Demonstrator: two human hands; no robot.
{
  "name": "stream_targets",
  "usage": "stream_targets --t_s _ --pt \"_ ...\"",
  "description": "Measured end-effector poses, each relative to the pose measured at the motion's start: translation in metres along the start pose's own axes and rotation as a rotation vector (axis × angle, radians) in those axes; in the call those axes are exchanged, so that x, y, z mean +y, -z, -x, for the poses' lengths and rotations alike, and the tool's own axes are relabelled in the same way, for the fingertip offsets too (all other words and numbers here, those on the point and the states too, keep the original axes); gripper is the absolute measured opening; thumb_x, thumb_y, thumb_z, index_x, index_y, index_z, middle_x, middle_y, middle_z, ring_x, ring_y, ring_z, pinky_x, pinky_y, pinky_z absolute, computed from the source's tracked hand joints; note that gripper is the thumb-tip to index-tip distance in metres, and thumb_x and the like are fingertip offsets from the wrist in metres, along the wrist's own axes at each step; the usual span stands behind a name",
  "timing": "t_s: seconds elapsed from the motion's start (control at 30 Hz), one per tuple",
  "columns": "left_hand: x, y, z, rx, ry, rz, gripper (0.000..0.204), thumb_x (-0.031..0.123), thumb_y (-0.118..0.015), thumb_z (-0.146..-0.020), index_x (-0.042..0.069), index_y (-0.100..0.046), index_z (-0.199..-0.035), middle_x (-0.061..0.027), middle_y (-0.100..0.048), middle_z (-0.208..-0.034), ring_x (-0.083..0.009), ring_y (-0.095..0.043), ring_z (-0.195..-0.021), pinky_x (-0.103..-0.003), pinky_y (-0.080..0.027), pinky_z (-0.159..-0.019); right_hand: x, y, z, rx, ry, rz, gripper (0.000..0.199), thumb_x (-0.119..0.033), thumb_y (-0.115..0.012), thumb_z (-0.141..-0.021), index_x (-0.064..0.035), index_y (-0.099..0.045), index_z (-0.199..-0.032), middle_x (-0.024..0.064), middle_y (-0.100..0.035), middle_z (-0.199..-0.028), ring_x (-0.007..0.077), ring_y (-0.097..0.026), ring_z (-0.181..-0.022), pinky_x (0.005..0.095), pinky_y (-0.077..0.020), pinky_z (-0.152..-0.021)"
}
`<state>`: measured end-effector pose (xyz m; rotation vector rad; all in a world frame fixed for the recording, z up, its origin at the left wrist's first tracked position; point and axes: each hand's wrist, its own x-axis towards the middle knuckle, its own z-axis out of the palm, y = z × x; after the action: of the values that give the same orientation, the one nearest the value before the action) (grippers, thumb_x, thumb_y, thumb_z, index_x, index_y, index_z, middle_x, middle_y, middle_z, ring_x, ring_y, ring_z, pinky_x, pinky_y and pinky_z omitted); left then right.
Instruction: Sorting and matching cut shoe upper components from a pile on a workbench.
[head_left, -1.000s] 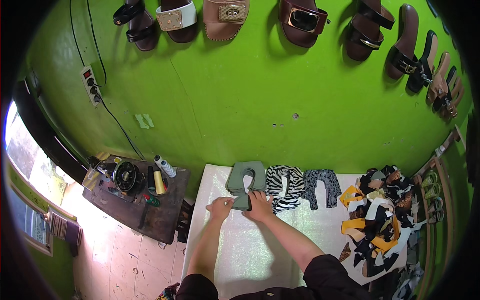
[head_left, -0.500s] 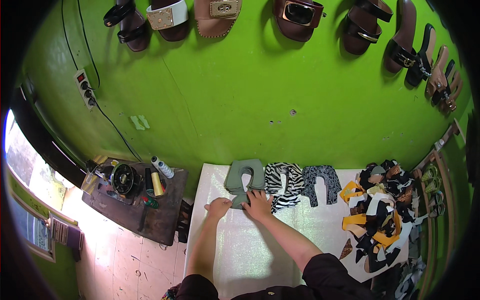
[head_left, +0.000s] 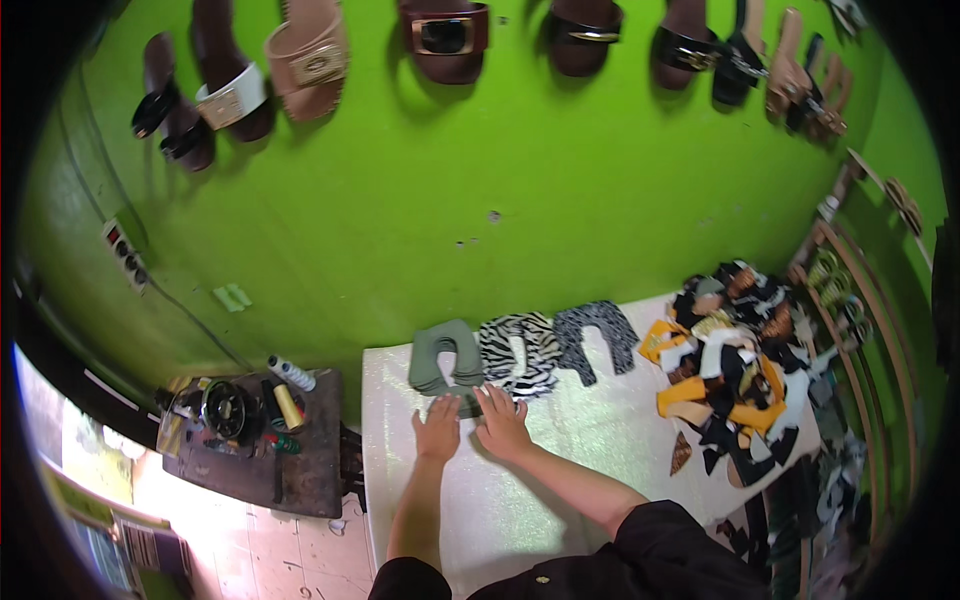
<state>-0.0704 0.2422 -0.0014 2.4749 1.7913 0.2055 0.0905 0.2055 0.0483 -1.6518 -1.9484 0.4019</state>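
Note:
On the white sheet-covered table (head_left: 590, 440) lies a stack of green U-shaped cut pieces (head_left: 427, 362). At its near end is a darker green piece (head_left: 468, 404), partly hidden by my fingers. My left hand (head_left: 437, 430) is open, its fingers stretched out against the near edge of this green material. From the right, my right hand (head_left: 502, 425) reaches to the same piece with fingers extended and apart. Immediately right of the green stack are zebra-striped cut pieces (head_left: 535, 350). Beyond those lie black-and-grey patterned U-shaped pieces (head_left: 620, 335).
A heap of mixed scraps (head_left: 725, 370) covers the table's right side. At left, a dark worktable (head_left: 320, 445) holds thread cones (head_left: 291, 373) and a black round machine part (head_left: 230, 408). Sandals (head_left: 447, 45) hang along the green wall. A wooden rack (head_left: 880, 350) stands far right.
The head view has shifted, so the table scene sits further left. My left hand has gone from bunched fingers to stretched ones. Both hands stay by the near end of the green stack.

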Motion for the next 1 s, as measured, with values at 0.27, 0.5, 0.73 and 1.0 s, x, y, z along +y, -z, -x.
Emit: stream_targets --t_s 0.27,0.5,0.73,1.0 --pt "0.019 0.043 -0.004 -0.098 0.027 0.032 0.046 0.036 -0.039 -0.091 0.018 -0.04 -0.133 -0.0029 -0.033 -0.143 -0.0234 -0.024 -0.134 -0.063 -0.007 -0.103 0.056 0.124 0.105 0.375 -0.166 -0.168 0.056 -0.011 -0.05 -0.068 -0.008 -0.044 -0.124 0.0172 -0.041 -0.128 0.0319 -0.034 -0.123 0.0486 -0.02 -0.098" --pt "0.121 0.054 0.065 0.43 0.277 0.417 0.032 0.015 -0.057 -0.079 0.014 -0.056 -0.112 -0.0097 -0.042 -0.126 -0.0263 -0.031 -0.124 -0.052 -0.013 -0.1 0.148 0.202 0.206 0.773 -0.551 -0.066 0.042 -0.004 -0.054 -0.068 -0.0085 -0.051 -0.11 0.0119 -0.047 -0.115 0.0294 -0.04 -0.114 0.0426 -0.0237 -0.095" --pt "0.232 0.07 0.085 0.738 0.418 0.699 0.025 0.008 -0.056 -0.078 0.009 -0.057 -0.103 -0.0097 -0.044 -0.122 -0.0253 -0.033 -0.121 -0.044 -0.014 -0.1 0.21 0.277 0.245 0.884 -0.6 -0.051 0.029 -0.005 -0.057 -0.07 -0.0102 -0.056 -0.098 0.0072 -0.052 -0.109 0.0259 -0.043 -0.109 0.0407 -0.0238 -0.095" --pt "0.364 0.063 0.062 0.773 0.226 0.707 0.023 0.007 -0.055 -0.076 0.009 -0.056 -0.1 -0.0096 -0.049 -0.112 -0.025 -0.039 -0.113 -0.041 -0.018 -0.097 0.262 0.34 0.272 0.864 -0.439 0.045 0.024 -0.009 -0.06 -0.069 -0.0122 -0.059 -0.093 0.0059 -0.054 -0.104 0.0255 -0.043 -0.108 0.0405 -0.0233 -0.092"
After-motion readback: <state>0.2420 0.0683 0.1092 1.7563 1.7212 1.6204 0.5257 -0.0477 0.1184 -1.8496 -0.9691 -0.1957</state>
